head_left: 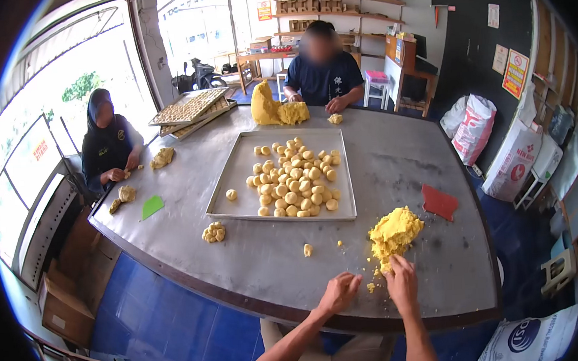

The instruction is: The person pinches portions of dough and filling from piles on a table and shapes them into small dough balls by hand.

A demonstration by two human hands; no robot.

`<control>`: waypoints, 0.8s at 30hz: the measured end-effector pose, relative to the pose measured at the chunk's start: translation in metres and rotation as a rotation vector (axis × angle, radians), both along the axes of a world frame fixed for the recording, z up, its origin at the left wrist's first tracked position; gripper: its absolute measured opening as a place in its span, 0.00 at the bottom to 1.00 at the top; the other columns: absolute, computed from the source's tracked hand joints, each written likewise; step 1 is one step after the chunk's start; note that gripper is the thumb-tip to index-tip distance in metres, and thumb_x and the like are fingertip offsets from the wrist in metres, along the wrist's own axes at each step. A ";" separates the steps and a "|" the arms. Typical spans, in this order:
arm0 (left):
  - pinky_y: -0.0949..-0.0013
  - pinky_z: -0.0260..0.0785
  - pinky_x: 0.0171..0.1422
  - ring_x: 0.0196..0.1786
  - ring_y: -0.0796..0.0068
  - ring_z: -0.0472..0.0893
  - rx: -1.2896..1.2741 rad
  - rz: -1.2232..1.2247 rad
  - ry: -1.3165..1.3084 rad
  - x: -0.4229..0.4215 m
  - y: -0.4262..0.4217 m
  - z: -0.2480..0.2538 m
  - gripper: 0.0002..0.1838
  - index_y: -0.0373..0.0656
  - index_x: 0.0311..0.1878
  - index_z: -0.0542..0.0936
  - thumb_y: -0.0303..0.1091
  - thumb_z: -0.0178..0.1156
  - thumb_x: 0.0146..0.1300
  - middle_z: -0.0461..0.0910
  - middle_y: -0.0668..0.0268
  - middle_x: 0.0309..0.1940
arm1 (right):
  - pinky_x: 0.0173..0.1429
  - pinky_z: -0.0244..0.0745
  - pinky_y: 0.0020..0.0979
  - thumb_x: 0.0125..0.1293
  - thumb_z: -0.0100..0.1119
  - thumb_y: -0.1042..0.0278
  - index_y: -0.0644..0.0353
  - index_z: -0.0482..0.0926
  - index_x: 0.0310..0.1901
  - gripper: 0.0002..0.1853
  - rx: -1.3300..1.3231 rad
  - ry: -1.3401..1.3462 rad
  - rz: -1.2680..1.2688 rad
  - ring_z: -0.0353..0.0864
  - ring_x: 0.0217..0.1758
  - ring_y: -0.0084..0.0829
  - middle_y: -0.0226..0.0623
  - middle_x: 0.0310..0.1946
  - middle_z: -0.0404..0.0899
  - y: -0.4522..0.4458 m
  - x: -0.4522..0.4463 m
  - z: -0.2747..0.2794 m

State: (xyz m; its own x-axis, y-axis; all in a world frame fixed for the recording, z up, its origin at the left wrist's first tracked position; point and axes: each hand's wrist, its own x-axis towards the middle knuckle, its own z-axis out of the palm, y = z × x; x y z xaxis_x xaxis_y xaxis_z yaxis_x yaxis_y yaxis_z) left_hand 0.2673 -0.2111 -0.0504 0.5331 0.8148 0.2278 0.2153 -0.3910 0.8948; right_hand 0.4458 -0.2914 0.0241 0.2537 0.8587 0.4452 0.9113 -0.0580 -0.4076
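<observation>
A crumbly mound of yellow dough [395,232] lies on the metal table near its front right. My right hand [401,281] touches the lower edge of this mound, its fingers closed on a bit of yellow dough. To its left, my left hand [340,292] is curled just above the table by the front edge; what its fingers hold, if anything, is hidden. Crumbs lie between the hands and the mound. A small dough piece [308,250] sits alone further left. Many round dough balls [291,188] fill the middle of a large square tray [285,218].
A red scraper [440,202] lies right of the mound, a green scraper [151,207] at the left. A cluster of small dough pieces [213,233] is before the tray. Two people handle dough across the table, near a big yellow block [266,106] and stacked trays [189,107].
</observation>
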 end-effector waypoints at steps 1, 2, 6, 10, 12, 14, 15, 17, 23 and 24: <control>0.64 0.73 0.42 0.33 0.64 0.80 -0.148 -0.016 -0.033 -0.003 -0.003 0.008 0.16 0.37 0.43 0.83 0.42 0.58 0.75 0.82 0.60 0.31 | 0.55 0.79 0.43 0.61 0.68 0.74 0.69 0.84 0.52 0.18 -0.062 -0.041 -0.018 0.83 0.52 0.52 0.49 0.49 0.84 0.000 0.012 -0.012; 0.66 0.72 0.42 0.32 0.69 0.79 -0.287 -0.029 -0.070 -0.007 -0.003 0.019 0.17 0.37 0.42 0.83 0.43 0.55 0.78 0.81 0.63 0.30 | 0.53 0.79 0.44 0.60 0.69 0.76 0.69 0.83 0.53 0.19 0.011 0.123 0.010 0.83 0.50 0.52 0.49 0.48 0.85 0.000 0.019 -0.026; 0.71 0.68 0.38 0.33 0.81 0.72 -0.330 -0.063 -0.190 -0.018 0.009 0.014 0.21 0.38 0.43 0.81 0.50 0.56 0.77 0.74 0.70 0.27 | 0.54 0.78 0.43 0.58 0.69 0.79 0.68 0.83 0.55 0.21 -0.021 0.140 -0.053 0.83 0.49 0.52 0.49 0.48 0.85 -0.017 0.009 -0.025; 0.66 0.74 0.47 0.39 0.74 0.81 -0.049 -0.017 -0.151 -0.029 0.011 0.013 0.18 0.40 0.46 0.79 0.45 0.69 0.68 0.82 0.65 0.36 | 0.55 0.78 0.43 0.59 0.68 0.80 0.68 0.82 0.56 0.22 0.062 0.147 -0.084 0.82 0.49 0.53 0.50 0.49 0.84 -0.025 0.007 -0.040; 0.65 0.76 0.49 0.42 0.73 0.83 0.091 -0.020 -0.105 -0.034 0.012 0.009 0.18 0.41 0.46 0.79 0.43 0.72 0.65 0.84 0.65 0.38 | 0.51 0.78 0.43 0.60 0.67 0.81 0.69 0.82 0.57 0.21 0.105 0.162 -0.100 0.83 0.46 0.54 0.53 0.48 0.83 -0.027 0.005 -0.043; 0.65 0.77 0.50 0.43 0.72 0.84 0.134 -0.043 -0.029 -0.037 0.014 0.004 0.18 0.41 0.47 0.80 0.42 0.74 0.64 0.85 0.65 0.38 | 0.54 0.78 0.43 0.60 0.66 0.81 0.68 0.81 0.58 0.22 0.083 0.229 -0.132 0.82 0.49 0.54 0.53 0.50 0.83 -0.027 0.001 -0.044; 0.65 0.77 0.48 0.41 0.73 0.84 0.026 -0.043 0.009 -0.038 0.012 0.010 0.18 0.41 0.47 0.80 0.42 0.74 0.64 0.84 0.66 0.36 | 0.55 0.77 0.43 0.60 0.66 0.81 0.68 0.81 0.58 0.22 0.073 0.258 -0.149 0.82 0.50 0.54 0.53 0.51 0.83 -0.028 0.000 -0.045; 0.66 0.76 0.44 0.39 0.75 0.82 -0.184 -0.041 0.079 -0.037 0.008 0.022 0.17 0.41 0.45 0.81 0.42 0.74 0.63 0.82 0.68 0.32 | 0.59 0.75 0.44 0.60 0.65 0.81 0.66 0.80 0.60 0.23 0.111 0.226 -0.187 0.80 0.54 0.53 0.50 0.53 0.82 -0.028 -0.007 -0.050; 0.69 0.68 0.35 0.32 0.80 0.76 -0.378 -0.022 -0.036 -0.028 0.010 0.018 0.27 0.40 0.26 0.75 0.54 0.61 0.74 0.76 0.70 0.24 | 0.65 0.72 0.46 0.60 0.64 0.81 0.64 0.79 0.61 0.25 0.126 0.224 -0.196 0.77 0.59 0.52 0.48 0.56 0.80 -0.030 -0.006 -0.059; 0.70 0.68 0.36 0.32 0.80 0.75 -0.415 -0.039 -0.157 -0.026 0.011 0.013 0.29 0.41 0.24 0.74 0.55 0.57 0.76 0.76 0.69 0.24 | 0.65 0.72 0.46 0.60 0.64 0.80 0.64 0.79 0.61 0.25 0.124 0.223 -0.197 0.77 0.60 0.52 0.48 0.56 0.80 -0.029 -0.006 -0.061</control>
State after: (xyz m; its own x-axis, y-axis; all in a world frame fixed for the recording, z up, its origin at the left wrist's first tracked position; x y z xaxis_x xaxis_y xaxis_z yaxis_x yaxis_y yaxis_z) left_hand 0.2410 -0.2003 -0.0372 0.5503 0.8343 -0.0342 0.0567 0.0035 0.9984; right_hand 0.4402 -0.3203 -0.0364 0.5125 0.7261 0.4584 0.7752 -0.1616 -0.6107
